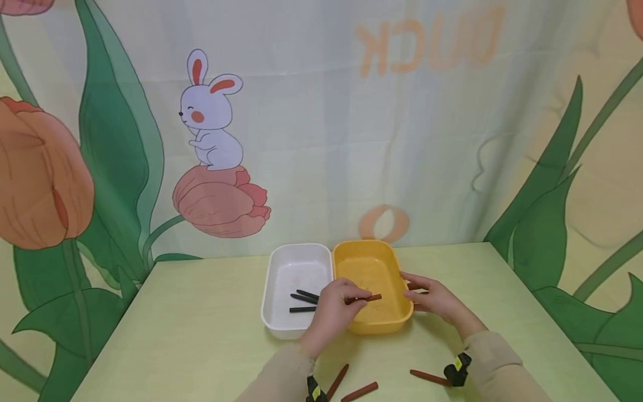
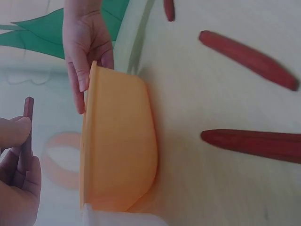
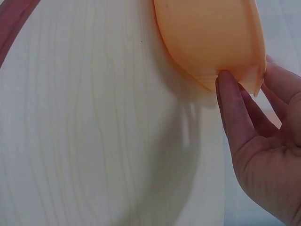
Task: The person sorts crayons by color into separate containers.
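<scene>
Red-brown stick [image 1: 377, 297] held above a yellow tray [image 1: 379, 328]

My left hand [image 1: 332, 311] pinched the stick between thumb and fingers, higher than the yellow tray's rim. The stick's long axis ran roughly left to right, across the tray, its free end pointing toward my right hand [image 1: 438, 301]. That hand gripped the tray's right rim, apart from the stick. Faint specks [image 1: 361, 283] showed on the yellow tray's floor. Just beside it, on the left, a white tray [image 1: 287, 334] held three visible dark sticks [image 1: 303, 309], partly hidden by my left hand. Three other red-brown sticks [image 1: 359, 392] lay on the desk [image 1: 201, 335], nearer me.
</scene>
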`<state>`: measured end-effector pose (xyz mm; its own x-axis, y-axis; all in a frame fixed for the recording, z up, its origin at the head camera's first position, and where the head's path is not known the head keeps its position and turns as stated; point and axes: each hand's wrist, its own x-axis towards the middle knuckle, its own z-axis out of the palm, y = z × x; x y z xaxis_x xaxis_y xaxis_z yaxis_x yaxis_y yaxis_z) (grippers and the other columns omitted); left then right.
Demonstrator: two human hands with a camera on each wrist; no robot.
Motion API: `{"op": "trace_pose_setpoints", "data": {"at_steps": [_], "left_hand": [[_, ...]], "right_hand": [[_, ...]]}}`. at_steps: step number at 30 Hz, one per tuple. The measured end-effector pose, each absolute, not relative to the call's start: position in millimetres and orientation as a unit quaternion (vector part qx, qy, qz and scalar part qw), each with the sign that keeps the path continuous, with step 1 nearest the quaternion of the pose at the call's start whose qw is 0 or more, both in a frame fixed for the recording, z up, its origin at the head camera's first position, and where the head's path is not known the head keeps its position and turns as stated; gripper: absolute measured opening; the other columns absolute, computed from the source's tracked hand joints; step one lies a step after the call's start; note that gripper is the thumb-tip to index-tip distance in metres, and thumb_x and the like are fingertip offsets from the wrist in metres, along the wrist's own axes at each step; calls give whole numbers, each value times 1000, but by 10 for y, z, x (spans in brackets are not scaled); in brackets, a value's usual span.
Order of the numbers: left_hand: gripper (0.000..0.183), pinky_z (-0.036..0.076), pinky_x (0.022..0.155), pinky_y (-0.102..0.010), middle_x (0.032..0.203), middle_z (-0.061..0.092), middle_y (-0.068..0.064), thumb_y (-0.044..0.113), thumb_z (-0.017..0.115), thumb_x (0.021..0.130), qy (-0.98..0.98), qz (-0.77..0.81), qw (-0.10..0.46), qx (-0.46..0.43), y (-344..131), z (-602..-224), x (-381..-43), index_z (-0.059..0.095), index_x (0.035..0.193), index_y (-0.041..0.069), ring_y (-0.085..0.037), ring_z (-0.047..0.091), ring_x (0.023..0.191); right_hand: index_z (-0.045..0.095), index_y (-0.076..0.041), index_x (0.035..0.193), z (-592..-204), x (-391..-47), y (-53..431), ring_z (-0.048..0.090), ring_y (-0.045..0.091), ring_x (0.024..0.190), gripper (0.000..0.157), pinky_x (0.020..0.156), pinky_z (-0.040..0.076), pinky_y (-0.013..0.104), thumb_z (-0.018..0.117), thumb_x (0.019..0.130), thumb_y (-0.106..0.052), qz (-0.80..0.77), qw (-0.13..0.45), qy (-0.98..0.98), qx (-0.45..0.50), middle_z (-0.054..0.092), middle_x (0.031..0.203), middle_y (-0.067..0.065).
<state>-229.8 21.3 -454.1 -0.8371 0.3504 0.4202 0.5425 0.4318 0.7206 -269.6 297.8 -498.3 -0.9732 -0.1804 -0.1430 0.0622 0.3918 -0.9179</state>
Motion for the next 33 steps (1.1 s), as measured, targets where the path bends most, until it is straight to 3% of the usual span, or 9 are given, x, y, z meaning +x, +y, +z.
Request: {"op": "trace_pose_setpoints", "data": {"at_steps": [11, 33], "left_hand": [[14, 50, 68, -23, 86, 65, -1, 3, 76, 85, -853, -443, 109, -253, 248, -4517, -2529, 81, 96, 9, -14, 58, 78], [14, 51, 69, -22, 86, 65, 2, 2, 76, 85, -856, -458, 97, -219, 353, -4621, -2792, 81, 96, 9, -11, 57, 78]], "right_hand": [[38, -4, 151, -4987, -2680, 2968, 59, 32, 109, 58, 85, 57, 40, 61, 99, -13, -564, 112, 816, -50, 46, 133, 26], [39, -4, 151, -4968, -2653, 2942, 59, 32, 108, 57, 85, 57, 40, 61, 99, -12, -563, 107, 818, -45, 46, 132, 26]]}}
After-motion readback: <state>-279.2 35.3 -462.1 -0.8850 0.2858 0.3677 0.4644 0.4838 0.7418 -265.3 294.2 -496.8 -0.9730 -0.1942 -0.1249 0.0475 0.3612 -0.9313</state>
